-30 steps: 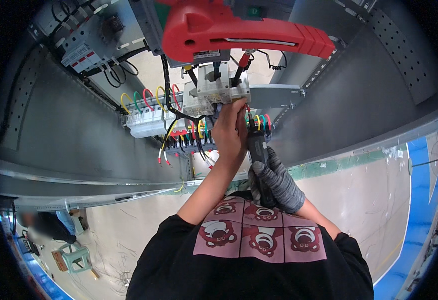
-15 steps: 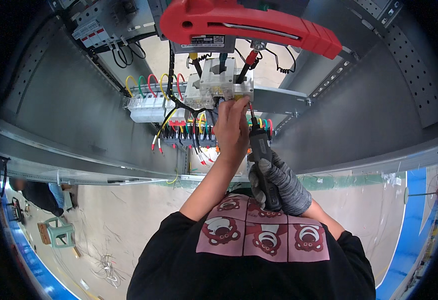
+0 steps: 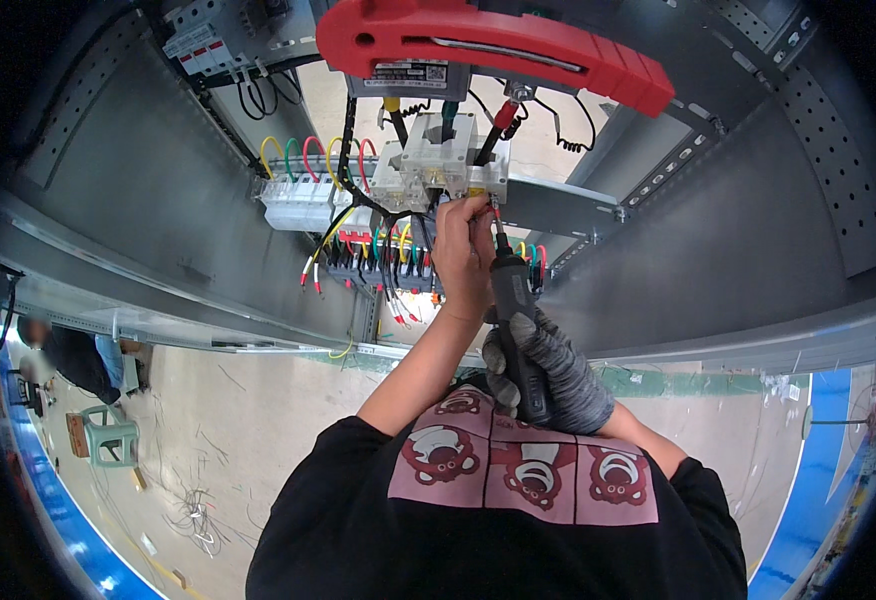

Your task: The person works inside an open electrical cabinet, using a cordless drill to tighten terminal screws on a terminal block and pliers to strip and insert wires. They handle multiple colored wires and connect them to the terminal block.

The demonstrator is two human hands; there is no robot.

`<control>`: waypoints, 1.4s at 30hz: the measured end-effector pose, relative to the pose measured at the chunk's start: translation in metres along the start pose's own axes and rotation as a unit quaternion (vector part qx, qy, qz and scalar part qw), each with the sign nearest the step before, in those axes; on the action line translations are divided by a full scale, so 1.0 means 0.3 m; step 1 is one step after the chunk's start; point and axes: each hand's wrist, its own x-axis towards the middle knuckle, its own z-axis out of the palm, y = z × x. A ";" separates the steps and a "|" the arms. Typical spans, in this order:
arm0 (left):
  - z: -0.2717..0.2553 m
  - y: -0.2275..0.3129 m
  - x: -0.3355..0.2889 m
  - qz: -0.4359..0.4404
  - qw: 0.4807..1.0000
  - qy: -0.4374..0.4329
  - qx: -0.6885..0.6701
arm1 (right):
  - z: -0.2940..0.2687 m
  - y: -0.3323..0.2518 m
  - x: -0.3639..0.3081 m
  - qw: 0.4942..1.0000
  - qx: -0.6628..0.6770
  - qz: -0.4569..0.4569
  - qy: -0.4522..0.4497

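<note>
Grey knit-gloved right hand (image 3: pixel 563 372) around tubular black screwdriver (image 3: pixel 512 290)

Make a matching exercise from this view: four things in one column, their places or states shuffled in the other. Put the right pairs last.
Things
1. Right hand
2. Left hand
3. Lever handle
4. Stool

Places and states
A. Red, above the pale housings in the picture
B. Pale green, on the floor at the picture's left
C. In a grey glove, wrapped around the dark screwdriver
D. Bare, at the lower edge of the housings

Pairs: 1-C, 2-D, 3-A, 4-B
</note>
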 end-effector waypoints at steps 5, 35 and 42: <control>-0.004 0.008 0.004 0.002 1.000 -0.001 -0.007 | -0.003 0.032 0.016 0.999 0.030 0.000 0.014; -0.079 0.056 0.045 -0.042 0.992 -0.102 -0.064 | 0.056 0.049 -0.007 0.996 0.036 -0.051 0.059; -0.141 0.087 0.076 0.053 0.983 -0.175 -0.029 | 0.044 0.069 -0.058 0.995 0.046 -0.063 0.068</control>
